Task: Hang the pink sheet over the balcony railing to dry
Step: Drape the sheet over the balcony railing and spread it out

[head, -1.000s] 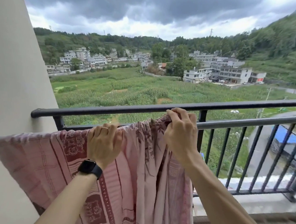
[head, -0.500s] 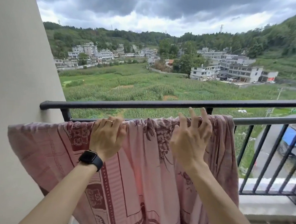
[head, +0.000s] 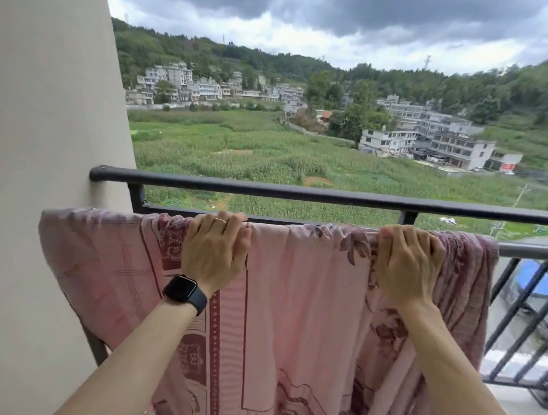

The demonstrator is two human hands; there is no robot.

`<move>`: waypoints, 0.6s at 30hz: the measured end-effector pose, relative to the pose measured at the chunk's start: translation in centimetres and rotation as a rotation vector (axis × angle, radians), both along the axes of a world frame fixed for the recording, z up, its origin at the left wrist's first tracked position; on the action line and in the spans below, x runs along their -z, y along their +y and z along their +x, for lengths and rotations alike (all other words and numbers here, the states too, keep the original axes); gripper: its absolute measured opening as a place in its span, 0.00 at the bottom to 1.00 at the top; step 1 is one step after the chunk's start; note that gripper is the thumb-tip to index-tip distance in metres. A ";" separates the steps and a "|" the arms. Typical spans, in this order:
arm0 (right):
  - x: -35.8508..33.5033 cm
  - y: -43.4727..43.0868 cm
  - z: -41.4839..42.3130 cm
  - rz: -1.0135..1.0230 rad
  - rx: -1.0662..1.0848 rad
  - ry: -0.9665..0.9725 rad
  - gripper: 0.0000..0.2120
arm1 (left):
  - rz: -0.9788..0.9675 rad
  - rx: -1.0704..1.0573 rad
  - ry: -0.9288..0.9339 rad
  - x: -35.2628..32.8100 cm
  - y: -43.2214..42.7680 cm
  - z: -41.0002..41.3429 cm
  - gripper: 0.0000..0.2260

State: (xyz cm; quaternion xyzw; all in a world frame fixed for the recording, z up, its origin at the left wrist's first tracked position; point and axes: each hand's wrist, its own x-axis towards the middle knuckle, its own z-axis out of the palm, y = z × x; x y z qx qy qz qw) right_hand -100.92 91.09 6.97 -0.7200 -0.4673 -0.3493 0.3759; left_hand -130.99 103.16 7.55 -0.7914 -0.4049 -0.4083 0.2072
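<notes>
Hanging over the lower bar of the railing (head: 533, 252), the pink sheet (head: 293, 288) is draping down the near side, its top fold lying along that bar.

Head view:
- The left hand (head: 215, 252) is gripping the fold, fingers curling over the bar. It is wearing a ring (head: 220, 220), with a black watch (head: 184, 293) on the wrist.
- The right hand (head: 407, 263) is gripping the fold further along the railing, fingers curling over likewise. The cloth is bunching into pleats beside it.
- The railing's top bar is running above both hands, apart from the cloth.
- The sheet's left end is reaching past the railing's end, in front of the wall (head: 46, 129).
</notes>
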 end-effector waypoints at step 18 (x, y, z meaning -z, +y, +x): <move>-0.2 -0.2 0.2 -0.055 -0.112 -0.080 0.18 | 0.009 -0.055 0.022 -0.3 -3.4 8.7 0.19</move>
